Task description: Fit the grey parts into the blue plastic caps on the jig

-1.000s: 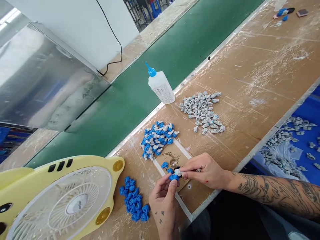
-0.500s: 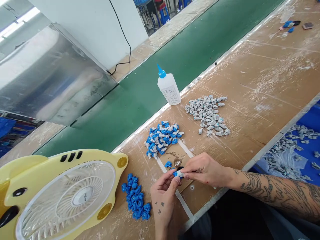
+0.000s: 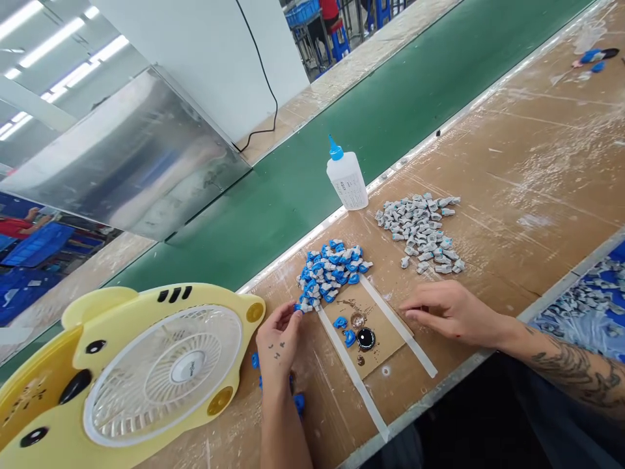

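— Right, where's the left hand (image 3: 279, 339)?
— Low on the bench, fingers loosely curled, tips at the near end of the blue-and-grey pile (image 3: 331, 269). It seems to pinch a piece there, but I cannot tell for sure.
— And the right hand (image 3: 452, 311)?
— Flat on the board, fingers stretched out and together, nothing in it. Its fingertips lie just beside the right tape strip (image 3: 398, 324).
— What's between the hands?
— A cardboard pad (image 3: 385, 339) framed by that strip and a left tape strip (image 3: 351, 373). On it sit two loose blue caps (image 3: 345, 329), a small clear blob and a black glue dot (image 3: 366, 338).
— Room to the left?
— Tight. The yellow fan (image 3: 146, 371) lies just beside the left wrist, and the blue caps pile (image 3: 297, 397) is mostly hidden under the forearm.
— Further out?
— The grey pile (image 3: 422, 229) sits beyond the right hand, apart from it. The glue bottle (image 3: 346, 179) stands upright at the bench's far edge, against the green belt (image 3: 342, 117).
— Open space?
— Bare board to the right of the grey pile, up to the near metal edge (image 3: 551, 296). Beyond that edge, a blue bin (image 3: 610, 267) holds more grey parts.
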